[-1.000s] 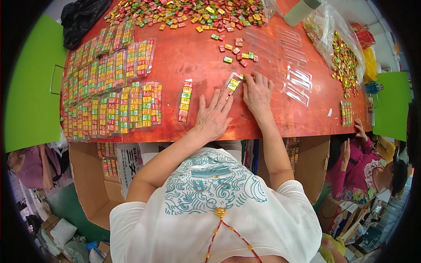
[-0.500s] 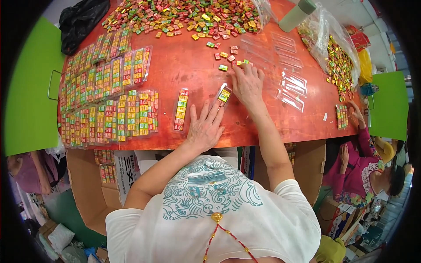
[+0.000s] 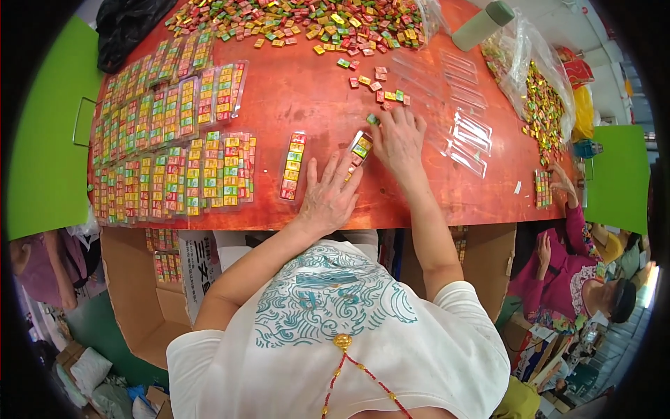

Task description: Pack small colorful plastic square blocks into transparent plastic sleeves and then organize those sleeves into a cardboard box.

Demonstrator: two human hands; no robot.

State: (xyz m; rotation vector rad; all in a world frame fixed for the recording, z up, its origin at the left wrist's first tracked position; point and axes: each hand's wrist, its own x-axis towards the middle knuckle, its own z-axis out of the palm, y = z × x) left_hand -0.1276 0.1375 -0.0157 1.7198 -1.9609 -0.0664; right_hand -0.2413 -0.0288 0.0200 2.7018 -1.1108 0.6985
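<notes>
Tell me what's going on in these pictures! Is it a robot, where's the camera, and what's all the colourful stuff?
No robot here, just a person's bare left hand and right hand. The camera is worn on that person's head and looks down; its wide lens makes straight edges bend. On the red table there's a big heap of little colourful blocks at the far side, filled trays on the left and see-through trays on the right. The left hand rests on a tray, partly hiding it. The right hand seems to hold a small green block at its fingertips.
</notes>
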